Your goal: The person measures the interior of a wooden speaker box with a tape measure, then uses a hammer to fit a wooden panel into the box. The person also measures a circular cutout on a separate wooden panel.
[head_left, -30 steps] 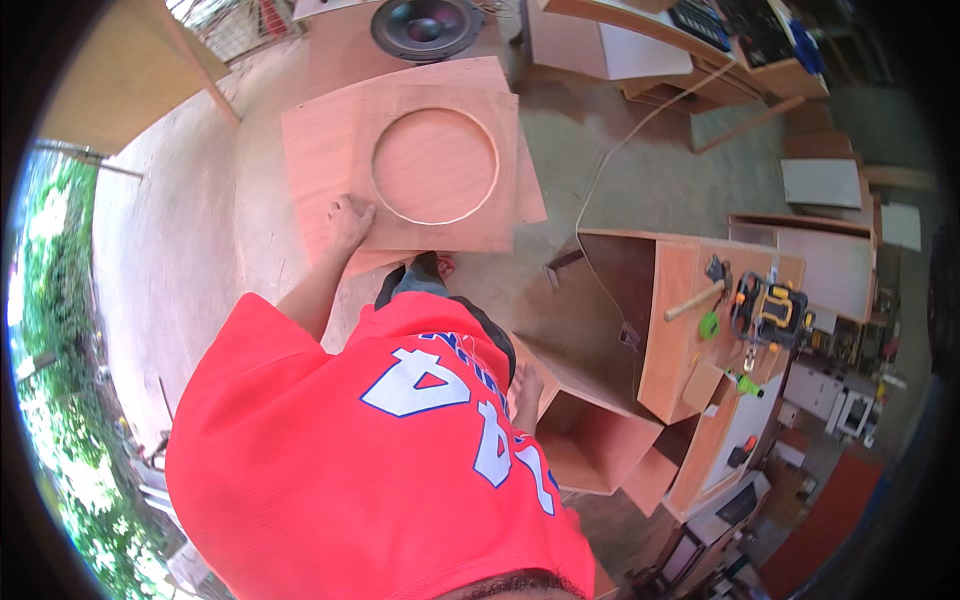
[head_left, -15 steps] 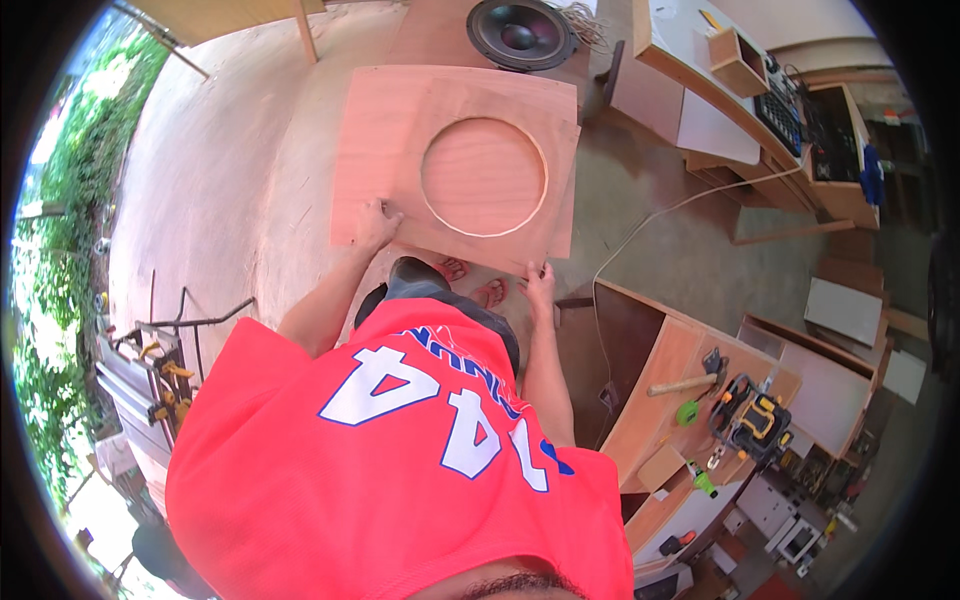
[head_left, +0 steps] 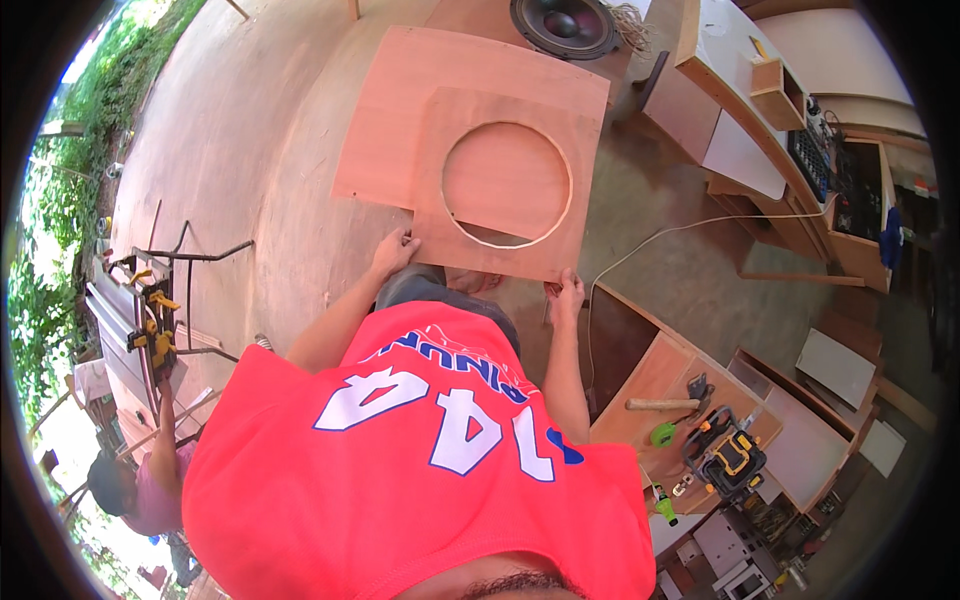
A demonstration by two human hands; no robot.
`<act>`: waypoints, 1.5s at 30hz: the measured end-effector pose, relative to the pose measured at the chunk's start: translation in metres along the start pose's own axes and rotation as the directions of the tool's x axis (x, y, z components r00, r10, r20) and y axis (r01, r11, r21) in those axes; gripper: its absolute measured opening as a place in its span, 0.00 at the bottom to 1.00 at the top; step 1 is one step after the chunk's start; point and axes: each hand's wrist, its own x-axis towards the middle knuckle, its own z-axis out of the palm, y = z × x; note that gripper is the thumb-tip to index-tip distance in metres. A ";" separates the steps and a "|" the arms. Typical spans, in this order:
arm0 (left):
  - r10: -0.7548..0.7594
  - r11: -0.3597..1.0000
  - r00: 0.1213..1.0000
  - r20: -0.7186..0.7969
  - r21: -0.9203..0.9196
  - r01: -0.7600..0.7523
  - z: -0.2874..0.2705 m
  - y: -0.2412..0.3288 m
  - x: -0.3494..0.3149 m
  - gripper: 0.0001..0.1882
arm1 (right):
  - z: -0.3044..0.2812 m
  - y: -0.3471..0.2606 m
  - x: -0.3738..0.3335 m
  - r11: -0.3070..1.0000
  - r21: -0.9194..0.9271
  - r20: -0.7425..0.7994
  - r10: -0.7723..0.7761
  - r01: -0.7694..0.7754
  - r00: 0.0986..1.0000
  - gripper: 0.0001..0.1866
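Both hands gripped one board: left hand [head_left: 393, 252] and right hand [head_left: 567, 295] clasped the near corners of the plywood panel [head_left: 500, 130] with a round hole, lying over a larger sheet [head_left: 390, 120] on the floor.

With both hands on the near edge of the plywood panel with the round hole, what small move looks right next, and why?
Probably a slight nudge forward to square it. The left hand and right hand each grip a near corner of the reddish plywood panel with the round cut-out. It lies on a larger reddish plywood sheet and overhangs that sheet's near edge, so the edges do not line up.
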 end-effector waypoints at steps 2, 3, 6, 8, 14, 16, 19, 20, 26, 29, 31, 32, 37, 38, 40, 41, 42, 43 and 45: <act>-0.050 0.999 0.995 0.082 0.022 0.049 -0.005 0.000 0.008 0.25 | 0.011 0.007 -0.004 0.991 0.111 -0.050 0.085 -0.079 0.995 0.32; -0.035 0.996 0.994 0.108 0.090 0.025 -0.007 0.000 0.012 0.23 | 0.018 0.011 -0.007 0.984 0.141 -0.033 0.118 -0.113 0.992 0.33; 0.023 0.943 0.975 0.221 0.320 -0.095 -0.008 0.005 0.022 0.21 | 0.039 0.022 -0.016 0.961 0.200 -0.091 0.211 -0.189 0.973 0.36; 0.097 0.807 0.936 0.337 0.524 -0.273 -0.001 0.008 0.023 0.22 | 0.049 0.026 -0.017 0.963 0.206 -0.155 0.207 -0.173 0.966 0.37; 0.120 0.672 0.630 0.767 0.405 -0.620 0.009 0.031 0.036 0.19 | 0.055 0.028 -0.008 0.961 0.277 -0.308 0.096 -0.008 0.946 0.36; 0.078 0.699 0.695 0.715 0.458 -0.549 -0.001 0.055 0.067 0.18 | 0.060 0.039 -0.015 0.964 0.265 -0.298 0.100 -0.019 0.949 0.38; 0.459 0.725 0.828 0.323 0.402 -0.559 -0.031 0.092 0.121 0.15 | 0.081 0.072 -0.039 0.993 0.115 -0.314 0.064 -0.029 0.947 0.41; 0.472 0.788 0.837 0.275 0.294 -0.541 -0.044 0.112 0.147 0.16 | 0.092 0.084 -0.045 0.999 0.045 -0.296 0.014 -0.001 0.955 0.43; 0.751 0.453 0.655 0.088 0.653 -0.607 -0.075 0.166 0.195 0.28 | 0.135 0.115 -0.069 0.999 0.049 -0.444 0.006 0.017 0.896 0.48; 0.650 0.432 0.716 0.256 0.651 -0.624 -0.074 0.165 0.190 0.32 | 0.127 0.113 -0.076 0.967 0.226 -0.266 -0.052 0.114 0.963 0.47; 0.636 0.448 0.729 0.255 0.647 -0.617 -0.075 0.152 0.179 0.31 | 0.118 0.110 -0.072 0.986 0.072 -0.382 -0.109 0.147 0.918 0.44; 0.625 0.458 0.739 0.250 0.649 -0.607 -0.078 0.143 0.172 0.30 | 0.114 0.106 -0.065 0.992 0.009 -0.441 -0.108 0.124 0.891 0.43; 0.568 0.579 0.802 0.185 0.602 -0.549 -0.109 0.078 0.115 0.27 | 0.091 0.068 -0.028 0.873 -0.336 -0.377 -0.468 0.353 0.799 0.34; 0.500 0.623 0.850 0.169 0.611 -0.488 -0.116 0.067 0.105 0.27 | 0.091 0.058 -0.022 0.830 -0.421 -0.322 -0.515 0.367 0.794 0.32; 0.412 0.671 0.889 0.199 0.595 -0.443 -0.127 0.047 0.087 0.26 | 0.094 0.041 -0.016 0.762 -0.539 -0.249 -0.552 0.360 0.796 0.31; 0.342 0.703 0.918 0.203 0.593 -0.393 -0.129 0.041 0.082 0.25 | 0.097 0.035 -0.014 0.712 -0.597 -0.220 -0.589 0.370 0.777 0.30; 0.348 0.740 0.914 0.209 0.537 -0.405 -0.131 0.037 0.078 0.25 | 0.102 0.033 -0.014 0.696 -0.661 -0.250 -0.557 0.280 0.792 0.30; 0.328 0.781 0.922 0.208 0.489 -0.388 -0.131 0.033 0.074 0.25 | 0.106 0.035 -0.016 0.654 -0.723 -0.272 -0.566 0.223 0.778 0.31; 0.359 0.819 0.914 0.192 0.406 -0.406 -0.134 0.027 0.068 0.26 | 0.111 0.044 -0.020 0.606 -0.787 -0.307 -0.548 0.116 0.778 0.31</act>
